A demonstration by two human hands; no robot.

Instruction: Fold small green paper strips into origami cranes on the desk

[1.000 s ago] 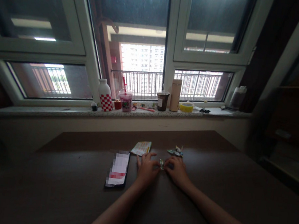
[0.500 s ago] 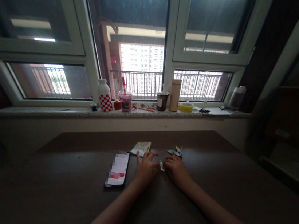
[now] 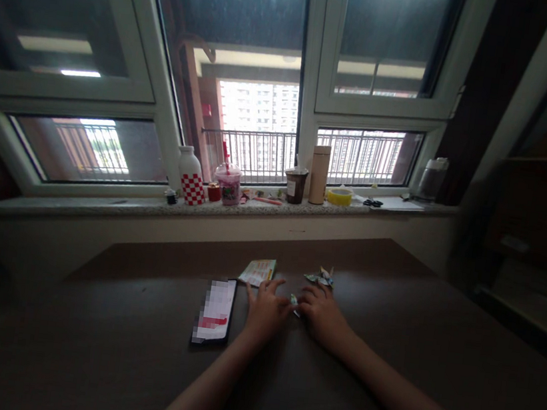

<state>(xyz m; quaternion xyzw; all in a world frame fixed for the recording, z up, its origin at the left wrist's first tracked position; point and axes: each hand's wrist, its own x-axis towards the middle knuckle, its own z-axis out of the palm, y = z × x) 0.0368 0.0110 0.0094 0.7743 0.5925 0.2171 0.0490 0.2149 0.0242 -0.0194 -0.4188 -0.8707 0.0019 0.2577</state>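
Both my hands rest on the dark table (image 3: 385,354), pinching a tiny folded piece of patterned paper (image 3: 294,300) between them. My left hand (image 3: 265,310) grips it from the left with thumb and fingertips, other fingers spread. My right hand (image 3: 322,314) holds it from the right, fingers curled. A finished small folded paper figure (image 3: 321,277) lies just beyond my right hand. A stack of colourful paper sheets (image 3: 258,271) lies beyond my left hand.
A phone (image 3: 214,310) lies flat left of my left hand. The window sill (image 3: 103,199) behind the table carries a checked bottle (image 3: 192,175), a pink drink cup (image 3: 228,183), a dark cup (image 3: 295,184), a tall flask (image 3: 318,174), yellow tape (image 3: 340,195) and scissors (image 3: 373,203).
My hands have shifted slightly left and away from me while working the small paper piece; the paper sits a little further up between my fingertips.
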